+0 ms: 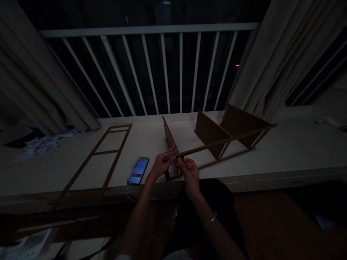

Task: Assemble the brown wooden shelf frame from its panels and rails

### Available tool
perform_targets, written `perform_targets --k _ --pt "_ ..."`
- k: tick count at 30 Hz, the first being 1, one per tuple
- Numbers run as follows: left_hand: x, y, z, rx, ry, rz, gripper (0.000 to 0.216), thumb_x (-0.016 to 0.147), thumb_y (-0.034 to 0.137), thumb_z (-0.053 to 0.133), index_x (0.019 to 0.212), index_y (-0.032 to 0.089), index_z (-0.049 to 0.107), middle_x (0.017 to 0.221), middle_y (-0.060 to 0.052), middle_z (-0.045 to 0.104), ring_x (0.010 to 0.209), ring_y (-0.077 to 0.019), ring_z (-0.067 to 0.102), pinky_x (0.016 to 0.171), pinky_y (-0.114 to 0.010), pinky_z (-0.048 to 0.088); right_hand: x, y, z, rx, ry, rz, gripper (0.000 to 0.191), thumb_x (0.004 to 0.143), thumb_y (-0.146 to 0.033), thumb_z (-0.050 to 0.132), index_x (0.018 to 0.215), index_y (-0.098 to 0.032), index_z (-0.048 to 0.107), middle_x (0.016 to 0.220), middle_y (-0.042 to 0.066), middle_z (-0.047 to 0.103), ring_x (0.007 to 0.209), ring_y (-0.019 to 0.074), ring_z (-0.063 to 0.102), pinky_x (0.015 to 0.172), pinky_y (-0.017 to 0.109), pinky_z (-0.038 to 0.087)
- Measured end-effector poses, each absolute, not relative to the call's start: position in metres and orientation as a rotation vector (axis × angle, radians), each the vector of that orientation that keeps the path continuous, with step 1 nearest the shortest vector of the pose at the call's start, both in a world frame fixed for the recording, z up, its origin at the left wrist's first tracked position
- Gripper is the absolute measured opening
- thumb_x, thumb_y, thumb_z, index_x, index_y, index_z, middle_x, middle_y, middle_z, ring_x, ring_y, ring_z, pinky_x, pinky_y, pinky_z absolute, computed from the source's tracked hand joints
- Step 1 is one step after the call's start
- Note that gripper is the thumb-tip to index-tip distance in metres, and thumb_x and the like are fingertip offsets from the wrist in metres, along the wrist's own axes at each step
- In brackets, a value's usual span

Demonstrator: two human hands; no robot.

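A partly assembled brown wooden shelf rack (211,144) lies on its side on the pale ledge, its boards standing up between the long rails. At its left end, my left hand (162,165) grips the corner where a rail meets the end board (169,134). Close beside it, my right hand (190,172) is closed, fingertips pinching a thin, shiny piece (177,164) that looks like a hex key, at the same corner. The dim light hides the joint's details. A separate wooden ladder-like side frame (106,152) lies farther left.
A lit phone (138,171) with a white cable lies left of my hands on the ledge (287,151). Crumpled papers (43,144) are at far left. White railings (181,72) and curtains (260,57) stand behind. A white object (35,243) is at lower left.
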State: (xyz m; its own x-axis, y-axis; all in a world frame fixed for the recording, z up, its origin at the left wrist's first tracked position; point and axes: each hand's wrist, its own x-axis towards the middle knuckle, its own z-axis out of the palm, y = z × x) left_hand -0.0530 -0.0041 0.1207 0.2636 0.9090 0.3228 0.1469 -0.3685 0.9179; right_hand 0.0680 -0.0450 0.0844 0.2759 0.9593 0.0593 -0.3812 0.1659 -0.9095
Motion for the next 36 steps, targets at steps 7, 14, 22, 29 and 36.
perform_targets --k 7,14,22,29,36 --pt "-0.053 -0.003 0.121 1.716 0.936 1.181 0.038 0.071 0.033 0.053 0.105 0.015 0.057 0.127 -0.009 0.038 0.113 -0.0213 0.040 0.096 -0.035 0.031 0.061 -0.046 0.093 -0.871 -0.709 1.088 0.026 0.067 -0.033 0.060 0.085 -0.019 0.047 0.071 0.000 0.061 0.065 0.0114 0.059 0.065 0.027 0.047" --pt "-0.054 -0.003 0.121 1.701 0.947 1.194 0.039 0.070 0.034 0.054 0.105 0.016 0.056 0.127 -0.008 0.039 0.114 -0.0217 0.039 0.098 -0.037 0.028 0.061 -0.046 0.095 -0.941 -0.837 1.034 0.025 0.068 -0.034 0.057 0.085 -0.016 0.055 0.080 0.005 0.062 0.073 0.0144 0.059 0.070 0.030 0.048" --pt "-0.055 -0.003 0.122 1.698 0.926 1.192 0.039 0.070 0.035 0.054 0.104 0.016 0.057 0.127 -0.007 0.039 0.114 -0.0217 0.039 0.097 -0.036 0.030 0.063 -0.047 0.096 -1.052 -1.024 0.841 0.022 0.070 -0.033 0.055 0.086 -0.017 0.057 0.081 0.004 0.061 0.075 0.0148 0.057 0.070 0.030 0.047" --pt "-0.055 -0.004 0.122 1.704 0.938 1.165 0.039 0.071 0.035 0.054 0.105 0.017 0.056 0.127 -0.007 0.037 0.111 -0.0233 0.043 0.094 -0.038 0.034 0.070 -0.047 0.110 -1.113 -1.187 0.553 0.013 0.071 -0.030 0.056 0.075 -0.020 0.060 0.081 0.003 0.054 0.078 0.0144 0.051 0.070 0.028 0.044" --pt "-0.056 -0.005 0.122 1.666 0.979 1.162 0.041 0.070 0.036 0.054 0.106 0.016 0.056 0.127 -0.008 0.037 0.109 -0.0246 0.044 0.091 -0.040 0.037 0.069 -0.044 0.111 -1.088 -1.094 0.674 0.018 0.073 -0.034 0.051 0.078 -0.018 0.055 0.073 0.001 0.057 0.070 0.0131 0.053 0.068 0.027 0.043"
